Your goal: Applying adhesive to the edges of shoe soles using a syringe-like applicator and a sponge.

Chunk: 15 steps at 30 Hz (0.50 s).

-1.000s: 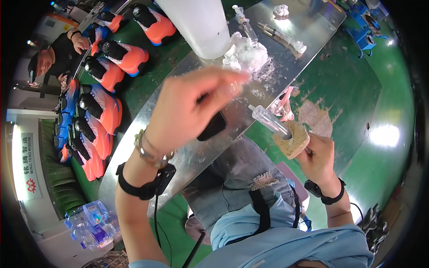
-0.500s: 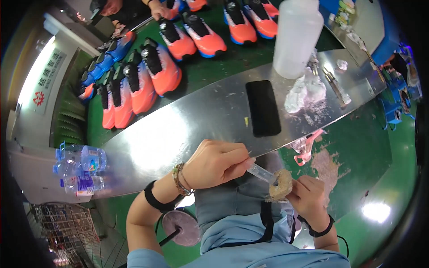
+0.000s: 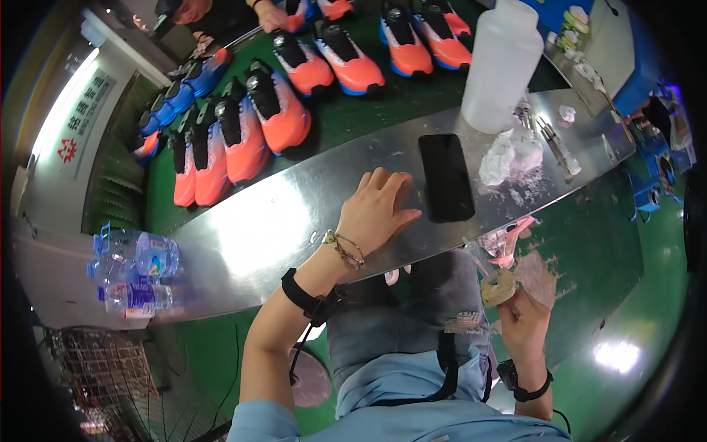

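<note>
My left hand (image 3: 374, 210) reaches over the metal tabletop, just left of a black phone (image 3: 446, 177). Its fingers are bent but apart, and I see nothing held in them. Off the table's near edge, my right hand (image 3: 526, 320) grips a tan, rough-looking lump (image 3: 498, 287). A clear tube (image 3: 480, 259) rises from that lump toward the table edge. The far side of my right fingers is hidden. Behind the lump hangs a pink and white thing (image 3: 509, 243) whose kind I cannot make out.
White crumbly material (image 3: 508, 158), a metal tool (image 3: 560, 149) and a white plastic bottle (image 3: 502, 70) occupy the table's right. Orange and blue shoes (image 3: 283, 110) stand in rows on the green surface beyond, where another person's hand (image 3: 271, 16) touches one. Water bottles (image 3: 136, 265) stand left.
My left hand has let go of the clear tube and moved up over the table toward the phone. My right hand has shifted slightly right and up with the tan lump and tube.
</note>
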Available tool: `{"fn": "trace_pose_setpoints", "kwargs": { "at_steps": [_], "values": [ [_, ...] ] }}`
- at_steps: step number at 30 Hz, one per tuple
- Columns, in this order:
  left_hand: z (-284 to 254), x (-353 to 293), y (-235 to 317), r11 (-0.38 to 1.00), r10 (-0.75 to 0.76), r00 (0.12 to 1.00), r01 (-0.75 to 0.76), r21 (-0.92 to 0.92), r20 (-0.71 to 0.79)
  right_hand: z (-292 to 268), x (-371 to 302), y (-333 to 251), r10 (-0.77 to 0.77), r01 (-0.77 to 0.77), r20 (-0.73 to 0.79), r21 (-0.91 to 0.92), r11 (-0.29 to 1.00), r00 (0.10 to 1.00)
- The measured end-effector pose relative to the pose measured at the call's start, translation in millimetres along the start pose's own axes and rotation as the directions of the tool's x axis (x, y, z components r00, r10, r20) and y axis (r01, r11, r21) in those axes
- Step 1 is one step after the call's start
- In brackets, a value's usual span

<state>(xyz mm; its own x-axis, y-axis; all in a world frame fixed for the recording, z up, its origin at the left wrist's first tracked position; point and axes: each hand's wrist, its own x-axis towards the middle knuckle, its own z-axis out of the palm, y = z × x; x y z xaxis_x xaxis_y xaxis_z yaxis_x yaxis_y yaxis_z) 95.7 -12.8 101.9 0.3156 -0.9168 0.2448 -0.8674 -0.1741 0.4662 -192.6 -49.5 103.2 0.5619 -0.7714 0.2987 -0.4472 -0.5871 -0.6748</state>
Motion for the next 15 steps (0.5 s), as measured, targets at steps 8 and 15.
{"fn": "trace_pose_setpoints", "kwargs": {
  "at_steps": [8,15],
  "values": [
    [7.0,19.4,2.3,0.989,0.141,0.984,-0.145,0.021,0.110,2.7,-2.9,0.4,0.035,-0.034,0.045,-0.024,0.999,0.998],
    [5.9,15.3,2.4,0.966,0.259,0.959,-0.260,-0.009,0.118,10.2,7.5,-3.9,0.003,-0.004,0.021,0.032,0.999,1.000]
  ]
}}
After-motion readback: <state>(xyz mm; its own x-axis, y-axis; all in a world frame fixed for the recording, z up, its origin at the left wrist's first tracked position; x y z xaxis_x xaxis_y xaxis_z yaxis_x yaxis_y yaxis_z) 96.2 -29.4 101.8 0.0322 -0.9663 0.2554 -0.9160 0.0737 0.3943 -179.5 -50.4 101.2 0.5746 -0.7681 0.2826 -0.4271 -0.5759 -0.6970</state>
